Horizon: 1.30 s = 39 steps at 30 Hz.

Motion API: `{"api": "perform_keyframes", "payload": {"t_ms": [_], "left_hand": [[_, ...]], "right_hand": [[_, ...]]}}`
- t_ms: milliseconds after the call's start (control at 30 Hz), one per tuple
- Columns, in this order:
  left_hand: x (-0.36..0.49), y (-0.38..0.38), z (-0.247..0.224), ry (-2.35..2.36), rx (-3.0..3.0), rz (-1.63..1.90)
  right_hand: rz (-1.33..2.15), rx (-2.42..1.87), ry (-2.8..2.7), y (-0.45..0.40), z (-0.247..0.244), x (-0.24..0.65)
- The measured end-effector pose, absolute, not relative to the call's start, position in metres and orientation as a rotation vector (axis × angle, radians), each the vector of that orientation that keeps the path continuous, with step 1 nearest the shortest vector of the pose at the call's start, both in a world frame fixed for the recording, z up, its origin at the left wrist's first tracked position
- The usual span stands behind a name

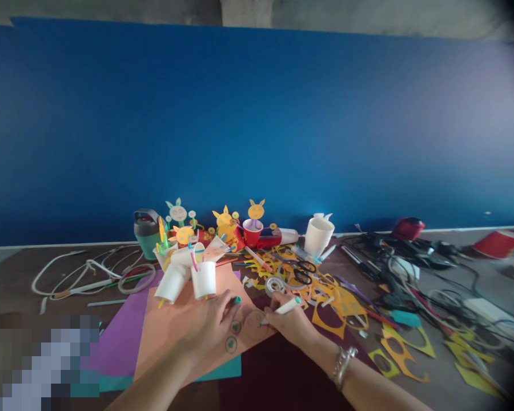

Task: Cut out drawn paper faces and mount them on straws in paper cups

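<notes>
In my right hand [294, 326] is a white marker [286, 306] with a green end, its tip down on the salmon-orange paper [167, 337]. Under the tip, a round face outline [255, 324] is drawn. My left hand [214, 321] rests on the same sheet, fingers closed on a small green marker cap [238, 299]. Beside that hand, two small circles are drawn in green, the lower one with a heart [231, 345]. Just beyond my left hand stand white paper cups, one of them [204, 279] with a pink pipe cleaner.
Yellow paper scraps [346, 305], black-handled scissors [304, 273] and a tape roll [274, 286] lie to the right. Behind are paper animal figures, a red cup [252, 233] and a white cup [319, 235]. Cables [89, 271] spread at left, near a green bottle [148, 235].
</notes>
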<state>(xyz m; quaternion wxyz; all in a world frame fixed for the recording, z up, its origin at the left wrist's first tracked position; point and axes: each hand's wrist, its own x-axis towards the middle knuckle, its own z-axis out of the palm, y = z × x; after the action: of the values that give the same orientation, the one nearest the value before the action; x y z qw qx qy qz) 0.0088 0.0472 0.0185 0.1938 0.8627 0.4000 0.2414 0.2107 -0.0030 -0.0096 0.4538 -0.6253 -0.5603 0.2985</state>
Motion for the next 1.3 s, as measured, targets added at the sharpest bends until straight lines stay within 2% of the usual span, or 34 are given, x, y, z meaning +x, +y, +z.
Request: {"api": "perform_keyframes", "payload": {"t_ms": [233,500,1300], "left_hand": [[0.008,0.049,0.012,1.102,2.410,0.699],[0.008,0.050,0.011,1.124,2.426,0.677],[0.008,0.046,0.022,1.157,2.435,0.643]], "right_hand": [[0.872,-1.543,-1.307,-0.003,-0.013,0.211],[0.767,-1.512,-1.450,-0.005,-0.009,0.211],[0.833,-1.481,-1.486,-0.006,-0.008,0.209]]}}
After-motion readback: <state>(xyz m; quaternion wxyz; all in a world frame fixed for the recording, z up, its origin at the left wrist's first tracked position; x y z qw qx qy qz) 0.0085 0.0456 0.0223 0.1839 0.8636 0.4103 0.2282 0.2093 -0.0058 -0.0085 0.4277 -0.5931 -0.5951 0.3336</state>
